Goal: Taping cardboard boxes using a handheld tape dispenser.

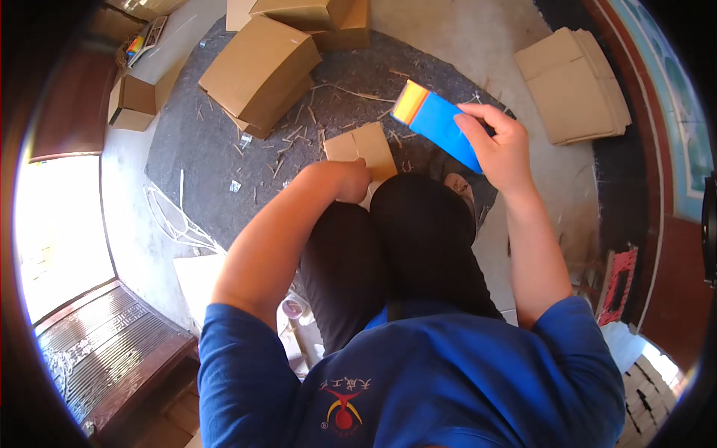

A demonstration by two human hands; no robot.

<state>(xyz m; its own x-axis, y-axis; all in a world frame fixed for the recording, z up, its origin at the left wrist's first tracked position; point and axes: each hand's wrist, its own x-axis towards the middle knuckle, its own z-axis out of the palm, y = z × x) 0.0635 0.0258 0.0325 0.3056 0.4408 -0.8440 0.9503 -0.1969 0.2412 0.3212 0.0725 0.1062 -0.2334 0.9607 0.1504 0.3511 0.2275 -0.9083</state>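
My right hand (499, 145) holds a flat blue card with a yellow and orange end (437, 119), raised above the floor ahead of my knees. My left hand (349, 179) reaches down past my left knee and rests on a small brown cardboard box (362, 149) that stands on the dark floor mat (194, 142). The fingers of that hand are curled against the box's near edge, and my knee hides part of them. I am crouched, with black trousers and a blue shirt filling the lower middle.
Stacks of flat brown cardboard lie ahead at the top middle (261, 67) and at the top right (575, 86). A small open carton (133, 101) sits far left. Cardboard scraps and strips litter the mat. A carved wooden doorstep (112, 351) lies lower left.
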